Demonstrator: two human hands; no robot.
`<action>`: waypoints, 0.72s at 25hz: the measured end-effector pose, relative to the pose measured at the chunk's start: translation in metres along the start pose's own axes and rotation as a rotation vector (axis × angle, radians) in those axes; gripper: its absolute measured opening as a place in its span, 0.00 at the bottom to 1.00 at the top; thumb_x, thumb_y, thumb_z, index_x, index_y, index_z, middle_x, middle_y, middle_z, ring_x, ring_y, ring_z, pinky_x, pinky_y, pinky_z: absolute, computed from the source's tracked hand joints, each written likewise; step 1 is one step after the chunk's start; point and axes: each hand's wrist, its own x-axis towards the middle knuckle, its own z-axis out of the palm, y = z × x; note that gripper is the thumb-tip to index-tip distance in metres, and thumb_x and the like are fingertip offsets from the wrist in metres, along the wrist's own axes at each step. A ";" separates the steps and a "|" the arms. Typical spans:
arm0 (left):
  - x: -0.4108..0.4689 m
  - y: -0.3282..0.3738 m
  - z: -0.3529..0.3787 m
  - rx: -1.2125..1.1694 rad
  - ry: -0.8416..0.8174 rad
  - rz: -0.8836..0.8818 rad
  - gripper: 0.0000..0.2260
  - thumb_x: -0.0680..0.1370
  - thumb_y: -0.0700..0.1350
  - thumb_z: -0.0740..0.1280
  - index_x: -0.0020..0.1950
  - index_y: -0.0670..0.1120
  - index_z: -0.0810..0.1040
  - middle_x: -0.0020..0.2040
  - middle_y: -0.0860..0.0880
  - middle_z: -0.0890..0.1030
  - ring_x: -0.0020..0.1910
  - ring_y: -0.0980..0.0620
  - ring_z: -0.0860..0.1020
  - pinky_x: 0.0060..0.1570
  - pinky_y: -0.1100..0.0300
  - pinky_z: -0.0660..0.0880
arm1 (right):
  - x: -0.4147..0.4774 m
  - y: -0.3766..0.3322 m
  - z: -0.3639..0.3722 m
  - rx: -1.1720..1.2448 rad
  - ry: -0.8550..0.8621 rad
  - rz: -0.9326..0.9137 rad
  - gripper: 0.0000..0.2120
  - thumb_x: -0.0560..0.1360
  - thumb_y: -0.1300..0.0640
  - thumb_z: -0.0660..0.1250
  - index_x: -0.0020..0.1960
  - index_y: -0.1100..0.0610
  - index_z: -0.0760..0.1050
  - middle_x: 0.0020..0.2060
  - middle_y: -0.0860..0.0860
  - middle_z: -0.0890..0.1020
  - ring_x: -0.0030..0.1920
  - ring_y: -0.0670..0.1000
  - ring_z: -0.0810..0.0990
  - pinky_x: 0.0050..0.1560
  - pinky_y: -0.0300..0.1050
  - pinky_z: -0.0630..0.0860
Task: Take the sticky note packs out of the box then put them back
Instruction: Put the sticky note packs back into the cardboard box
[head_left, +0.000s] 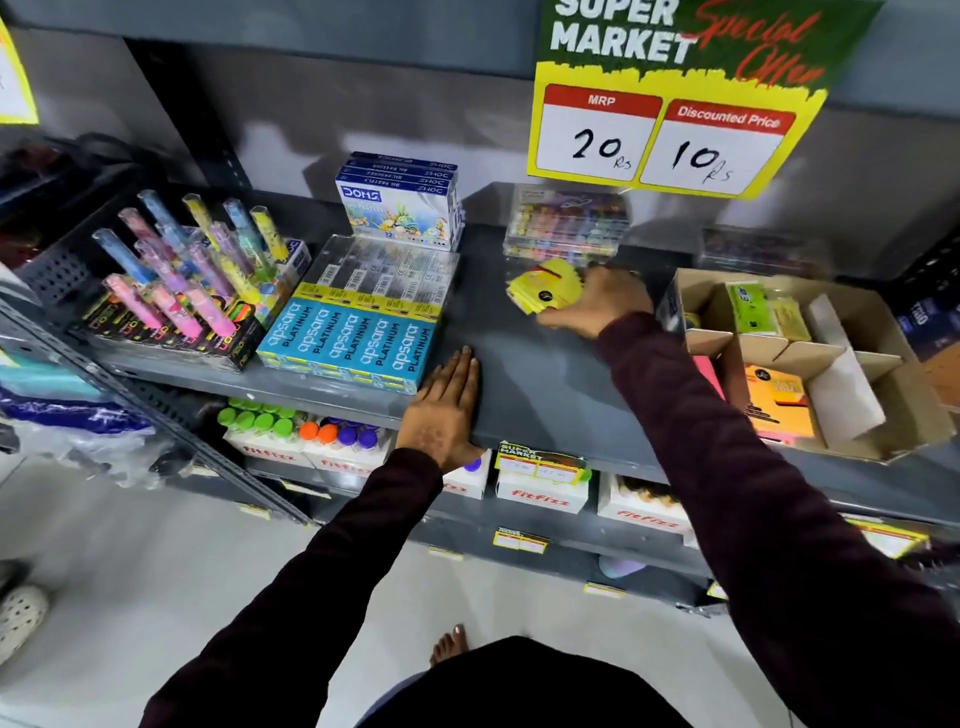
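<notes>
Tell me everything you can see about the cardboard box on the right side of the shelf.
The cardboard box is plain brown, open-topped, split into compartments by cardboard dividers. It sits tilted on the grey shelf, at its right end. Inside lie sticky note packs: orange and pink ones in front, green and yellow ones behind; some compartments look empty. Neither hand touches it; the right sleeve passes beside its left wall.

Two hands (441, 410) (one cardboard box (906, 415)).

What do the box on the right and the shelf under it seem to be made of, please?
Box: looks like plain brown cardboard, matte, with folded dividers and raw cut edges.
Shelf: probably painted metal, grey with a dull sheen; the thin folded front lip and perforated side upright suggest steel, though that cannot be confirmed by sight.
</notes>
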 end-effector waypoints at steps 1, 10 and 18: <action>0.000 0.000 0.001 -0.008 0.006 0.000 0.50 0.57 0.60 0.75 0.70 0.33 0.63 0.71 0.35 0.65 0.69 0.39 0.66 0.67 0.47 0.62 | -0.014 0.012 -0.010 -0.007 0.044 0.042 0.32 0.65 0.37 0.72 0.58 0.60 0.78 0.57 0.62 0.81 0.59 0.60 0.79 0.58 0.49 0.75; 0.000 -0.002 0.006 0.102 0.027 0.025 0.52 0.55 0.59 0.78 0.72 0.37 0.62 0.72 0.36 0.64 0.70 0.40 0.64 0.67 0.46 0.62 | -0.108 0.142 -0.013 0.183 0.317 0.561 0.37 0.64 0.35 0.71 0.52 0.70 0.78 0.49 0.70 0.82 0.54 0.66 0.80 0.55 0.54 0.75; 0.000 0.000 0.005 0.172 0.004 0.030 0.55 0.52 0.61 0.80 0.72 0.39 0.62 0.71 0.36 0.66 0.70 0.40 0.65 0.66 0.45 0.63 | -0.102 0.161 0.011 0.190 0.321 0.683 0.40 0.70 0.36 0.64 0.64 0.70 0.69 0.61 0.73 0.74 0.64 0.69 0.70 0.66 0.58 0.67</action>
